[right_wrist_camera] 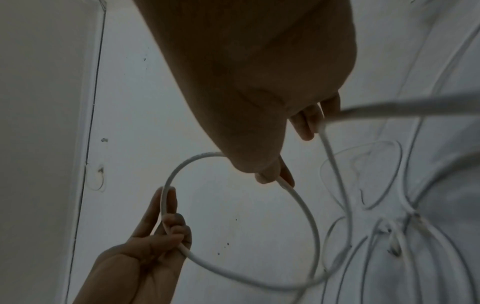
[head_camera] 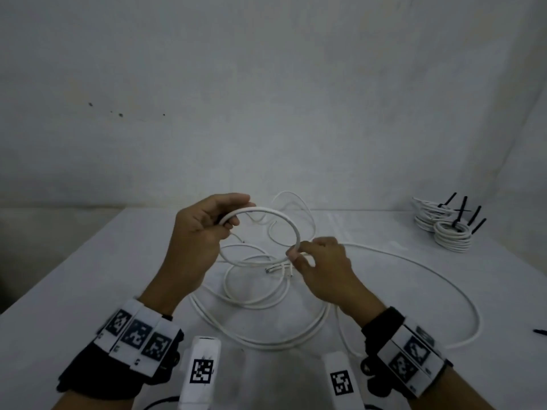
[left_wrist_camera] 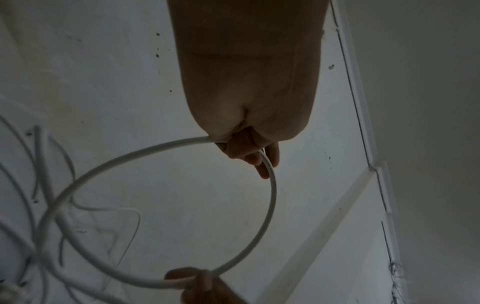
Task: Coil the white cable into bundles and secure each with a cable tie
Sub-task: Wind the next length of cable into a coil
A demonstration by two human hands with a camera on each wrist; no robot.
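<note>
Lying nearest, loose white cable (head_camera: 266,341) sprawls over the table (head_camera: 74,276). Above it, right hand (head_camera: 322,270) pinches one raised loop; left hand (head_camera: 201,229) grips the loop's upper arc, fingers curled round it. Far right: finished bundles (head_camera: 444,229), stacked, bound with black cable ties (head_camera: 461,211).

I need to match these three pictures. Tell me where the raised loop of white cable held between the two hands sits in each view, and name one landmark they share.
Head: the raised loop arcs at centre, between the left hand and right hand.
Left wrist: loop fills the lower centre, below the left hand.
Right wrist: loop at lower centre, below the right hand.
Shared landmark: the loose cable tangle on the table.
</note>
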